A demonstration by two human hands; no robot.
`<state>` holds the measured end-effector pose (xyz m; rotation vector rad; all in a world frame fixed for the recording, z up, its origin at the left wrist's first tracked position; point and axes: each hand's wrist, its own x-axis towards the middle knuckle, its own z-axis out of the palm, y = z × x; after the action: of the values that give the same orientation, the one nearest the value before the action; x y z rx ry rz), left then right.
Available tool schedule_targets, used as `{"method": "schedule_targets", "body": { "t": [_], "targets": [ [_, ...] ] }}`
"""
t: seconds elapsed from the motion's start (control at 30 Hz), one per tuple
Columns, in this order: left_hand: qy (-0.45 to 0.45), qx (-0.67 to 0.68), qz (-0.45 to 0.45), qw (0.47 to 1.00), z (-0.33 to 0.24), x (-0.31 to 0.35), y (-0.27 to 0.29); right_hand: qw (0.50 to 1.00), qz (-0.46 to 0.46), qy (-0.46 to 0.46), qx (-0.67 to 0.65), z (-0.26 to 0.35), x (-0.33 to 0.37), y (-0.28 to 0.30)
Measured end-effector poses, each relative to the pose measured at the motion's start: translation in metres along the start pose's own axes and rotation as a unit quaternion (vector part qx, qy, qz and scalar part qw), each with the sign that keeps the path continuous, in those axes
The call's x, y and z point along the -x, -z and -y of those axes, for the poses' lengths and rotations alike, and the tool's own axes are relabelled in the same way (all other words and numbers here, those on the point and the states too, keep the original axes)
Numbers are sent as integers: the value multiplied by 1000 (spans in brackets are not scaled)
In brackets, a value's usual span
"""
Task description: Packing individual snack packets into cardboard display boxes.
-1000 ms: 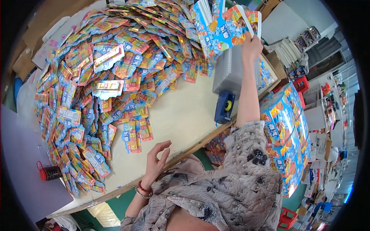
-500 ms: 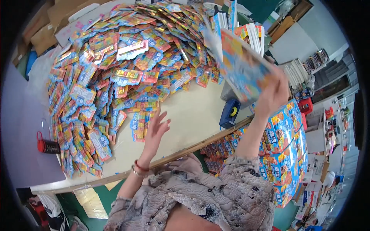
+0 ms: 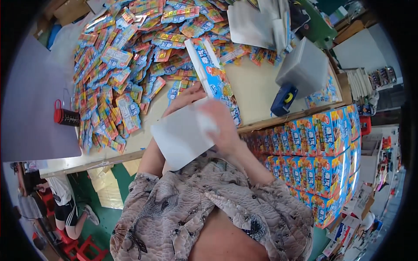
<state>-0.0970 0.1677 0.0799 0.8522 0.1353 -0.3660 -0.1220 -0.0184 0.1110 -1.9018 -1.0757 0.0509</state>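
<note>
A printed cardboard box (image 3: 216,71) in blue and orange is between my hands at the table's front edge, its white flaps standing out. My left hand (image 3: 185,99) grips its left side, fingers bent and partly hidden behind a white flap (image 3: 178,135). My right hand (image 3: 220,124), blurred by motion, is closed at the right of that flap. Beyond and to the left lies a heap of small colourful blister-card packs (image 3: 130,61). White-backed box blanks (image 3: 250,26) stand at the far right of the table.
A blue tape dispenser (image 3: 284,100) sits beside a grey block (image 3: 305,67) on the right. Stacked printed boxes (image 3: 313,152) rise below the table's right edge. A dark bottle with a red loop (image 3: 66,116) stands left. Another person (image 3: 65,200) is at lower left.
My right hand has brought the flat box blank from the far right to the middle. My left hand has taken hold of it, and the blank has been opened out.
</note>
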Motion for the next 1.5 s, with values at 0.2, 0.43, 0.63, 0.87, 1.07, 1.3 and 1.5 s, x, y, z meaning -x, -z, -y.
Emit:
{"method": "schedule_targets", "body": {
  "t": [0.2,0.43,0.63,0.87,1.07,1.3,1.5],
  "targets": [
    [22,-183,47,982,1,-5,-13,962,-7,-227,152,-56,-21,5],
    [27,-201,195,960,-16,-17,-16,971,67,-219,76,-47,-22,43],
    [-24,-325,214,921,-71,-12,-41,944,-129,-234,195,-68,-34,100],
    [52,-194,5,980,-89,2,7,920,-90,-381,18,-80,-5,106],
    [-56,-213,82,972,-67,-9,15,863,86,-222,446,-55,3,55],
    [40,-332,174,926,-72,-42,16,837,83,136,523,-95,-68,112],
    [-88,46,147,984,-53,-7,17,871,266,-92,403,-102,-89,138]
  ]
}}
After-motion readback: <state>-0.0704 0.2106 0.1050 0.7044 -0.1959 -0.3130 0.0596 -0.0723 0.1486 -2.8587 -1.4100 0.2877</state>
